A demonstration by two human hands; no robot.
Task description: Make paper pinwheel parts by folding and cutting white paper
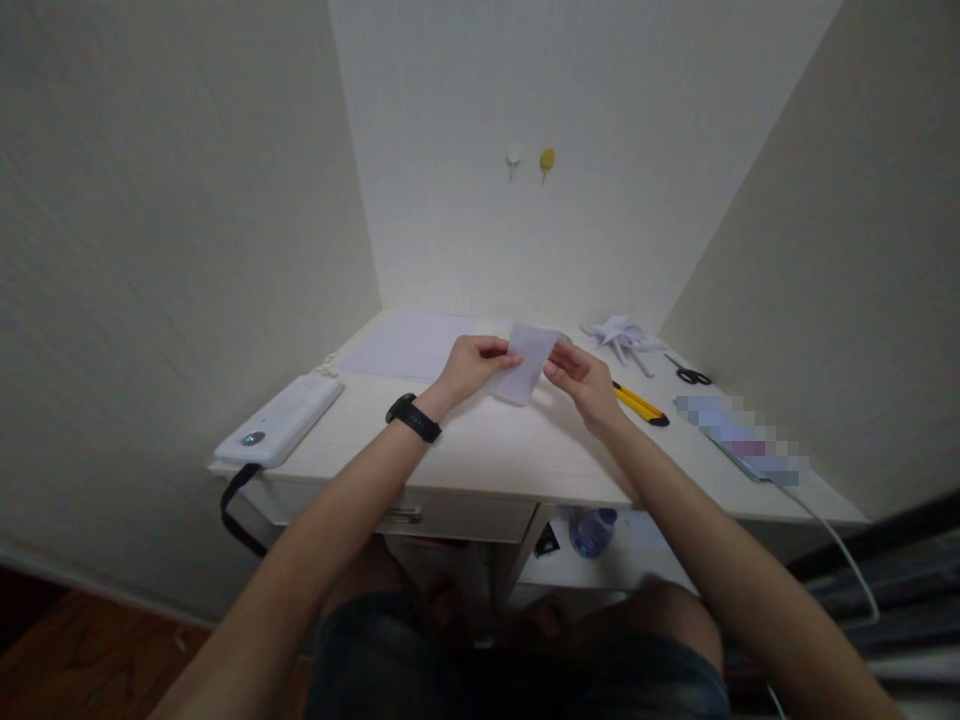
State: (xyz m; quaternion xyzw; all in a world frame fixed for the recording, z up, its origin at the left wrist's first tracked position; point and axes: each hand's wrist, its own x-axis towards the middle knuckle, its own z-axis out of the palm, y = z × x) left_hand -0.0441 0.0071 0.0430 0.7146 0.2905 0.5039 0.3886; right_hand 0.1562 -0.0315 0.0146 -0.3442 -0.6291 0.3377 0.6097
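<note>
Above the white desk, a small piece of white paper (528,362) is held up between my two hands. My left hand (477,366) pinches its left edge between thumb and fingers. At the paper's upper right edge, my right hand (583,378) has thumb and fingers closed on it. A yellow utility knife (640,404) lies on the desk just right of my right hand. Behind my left hand, larger white sheets (409,343) lie flat. Some of the desk under the paper is hidden by my hands.
White paper strips (621,335) are heaped at the back right, near black scissors (688,372). A phone (739,440) with a cable rests at the right. A white device (281,420) sits at the left edge. Below, a plastic bottle (593,531) stands on a shelf.
</note>
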